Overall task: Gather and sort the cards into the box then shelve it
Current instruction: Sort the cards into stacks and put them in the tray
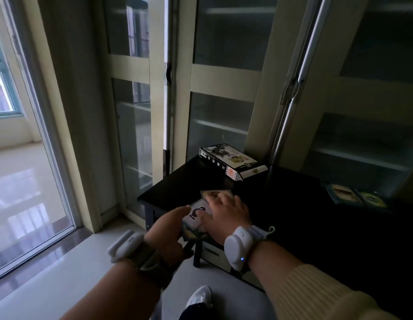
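My left hand [165,229] grips a stack of cards [196,217] at the near left corner of the black table [281,204]. The top card is white with a black drawing. My right hand [226,212] lies over the stack, its fingers reaching onto another card [216,194] lying on the table just beyond. The card box [232,161], printed black and white with an orange end, rests flat at the table's far edge. Two more cards [355,196] lie face up at the right of the table.
A cream cabinet with frosted glass doors [221,112] and bare shelves stands right behind the table. A second cabinet [367,135] is at the right. At the left, a glass door [28,158] reaches the floor. My white shoe [199,296] shows below.
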`<state>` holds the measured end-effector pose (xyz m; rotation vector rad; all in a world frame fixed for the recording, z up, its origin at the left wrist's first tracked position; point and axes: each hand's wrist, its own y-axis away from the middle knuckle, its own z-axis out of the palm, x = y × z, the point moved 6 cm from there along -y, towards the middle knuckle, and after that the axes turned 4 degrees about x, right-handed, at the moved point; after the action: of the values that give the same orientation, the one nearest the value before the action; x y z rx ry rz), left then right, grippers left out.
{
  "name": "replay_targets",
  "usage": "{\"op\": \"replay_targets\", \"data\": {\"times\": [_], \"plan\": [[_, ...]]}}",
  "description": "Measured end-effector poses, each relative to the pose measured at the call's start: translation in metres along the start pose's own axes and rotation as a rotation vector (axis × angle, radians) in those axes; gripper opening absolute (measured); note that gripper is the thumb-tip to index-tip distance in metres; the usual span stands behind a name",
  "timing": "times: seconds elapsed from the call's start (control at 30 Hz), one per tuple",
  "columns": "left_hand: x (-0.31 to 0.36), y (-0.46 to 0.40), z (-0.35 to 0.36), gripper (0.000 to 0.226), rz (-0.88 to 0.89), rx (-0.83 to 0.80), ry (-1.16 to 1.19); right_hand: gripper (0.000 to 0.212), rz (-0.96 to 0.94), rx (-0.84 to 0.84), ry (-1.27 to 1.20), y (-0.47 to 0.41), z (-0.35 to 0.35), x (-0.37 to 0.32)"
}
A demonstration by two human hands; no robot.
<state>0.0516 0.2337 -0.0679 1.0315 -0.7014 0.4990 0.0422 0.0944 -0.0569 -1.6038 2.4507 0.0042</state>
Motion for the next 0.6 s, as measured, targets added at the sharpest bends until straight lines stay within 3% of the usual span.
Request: {"op": "replay_targets", "data": {"times": [0.13, 0.37, 0.6], "plan": [[-0.002, -0.002, 0.009, 0.018, -0.059, -0.040, 0.026, 0.054, -0.068, 0.003, -0.006, -0.001, 0.000, -0.008], [-0.003, -0.001, 0.011, 0.024, -0.090, -0.048, 0.237, 0.050, -0.134, -0.017, -0.148, -0.001, -0.011, -0.016], [-0.005, -0.016, 0.001, 0.006, -0.051, 0.021, 0.346, 0.071, -0.063, -0.027, -0.333, 0.000, -0.025, -0.009]]}}
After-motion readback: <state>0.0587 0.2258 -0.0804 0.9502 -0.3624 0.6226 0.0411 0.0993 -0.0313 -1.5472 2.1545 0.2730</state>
